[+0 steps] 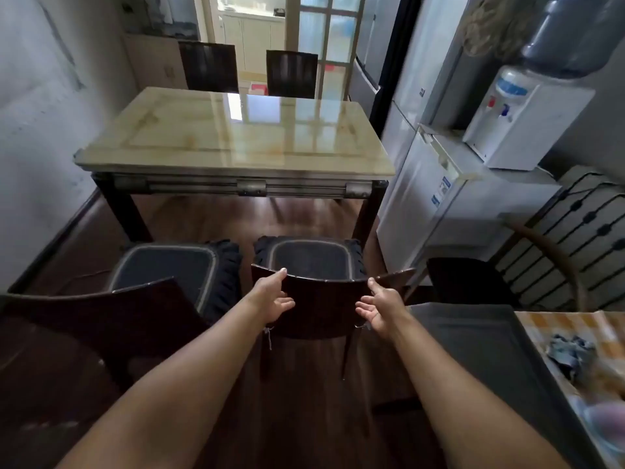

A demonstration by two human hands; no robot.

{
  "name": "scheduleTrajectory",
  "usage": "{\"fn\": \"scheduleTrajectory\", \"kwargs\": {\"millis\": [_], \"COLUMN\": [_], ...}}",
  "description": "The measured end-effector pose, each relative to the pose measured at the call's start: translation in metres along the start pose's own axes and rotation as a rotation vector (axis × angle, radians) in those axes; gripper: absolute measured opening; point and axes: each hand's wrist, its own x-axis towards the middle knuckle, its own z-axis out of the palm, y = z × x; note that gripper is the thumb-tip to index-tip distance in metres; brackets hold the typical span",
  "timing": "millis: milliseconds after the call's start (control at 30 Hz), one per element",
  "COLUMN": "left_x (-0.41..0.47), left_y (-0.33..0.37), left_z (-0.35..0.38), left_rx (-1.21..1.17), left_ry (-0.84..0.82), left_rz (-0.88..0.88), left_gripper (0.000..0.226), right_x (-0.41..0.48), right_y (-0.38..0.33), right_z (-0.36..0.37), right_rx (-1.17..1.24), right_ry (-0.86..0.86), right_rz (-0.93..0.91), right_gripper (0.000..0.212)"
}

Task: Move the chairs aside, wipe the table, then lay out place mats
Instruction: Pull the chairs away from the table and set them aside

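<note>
Left hand (pixel 273 299) fingers spread, thumb on chair back (pixel 323 308) top; right hand (pixel 379 308) fingers loosely open beside it.

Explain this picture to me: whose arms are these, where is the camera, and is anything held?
There is no machine here: a person wears a wide-angle camera on the head, so you look down along their bare arms. The left hand has its thumb on the top edge of the near chair's backrest; the right hand hovers open by the other corner. Neither grips anything yet. That chair and a second cushioned chair stand before the glossy dining table. Two more chairs stand at its far side. A crumpled rag lies on the checked cloth.
</note>
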Motion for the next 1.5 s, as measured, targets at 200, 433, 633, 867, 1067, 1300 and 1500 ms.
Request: {"fn": "scheduleTrajectory", "kwargs": {"millis": [200,433,633,867,1067,1300,1500], "left_x": [0.042,0.073,0.103,0.123,0.145,0.189,0.231], "left_y": [0.004,0.010,0.018,0.038,0.066,0.110,0.153], "left_z": [0.011,0.017,0.024,0.033,0.039,0.051,0.063], "left_rx": [-0.142,-0.149,-0.090,-0.100,-0.114,-0.130,-0.141], "left_ry": [0.092,0.148,0.317,0.391,0.403,0.389,0.396], "left_rz": [-0.034,-0.054,-0.104,-0.053,-0.028,-0.005,-0.007], "left_gripper": [0.063,0.042,0.030,0.016,0.011,0.020,0.022], "right_x": [0.040,0.081,0.111,0.132,0.159,0.205,0.244], "right_y": [-0.001,-0.018,-0.030,-0.046,-0.061,-0.096,-0.126], "right_z": [-0.003,-0.008,-0.006,0.005,0.028,0.057,0.086], "right_rx": [0.029,0.094,0.004,0.018,0.048,0.037,0.040], "right_ry": [0.134,0.114,0.173,0.163,0.164,0.181,0.188], "right_rz": [0.026,0.106,0.208,0.210,0.199,0.178,0.178], "right_gripper": [0.049,0.032,0.023,0.013,0.005,0.009,0.008]}}
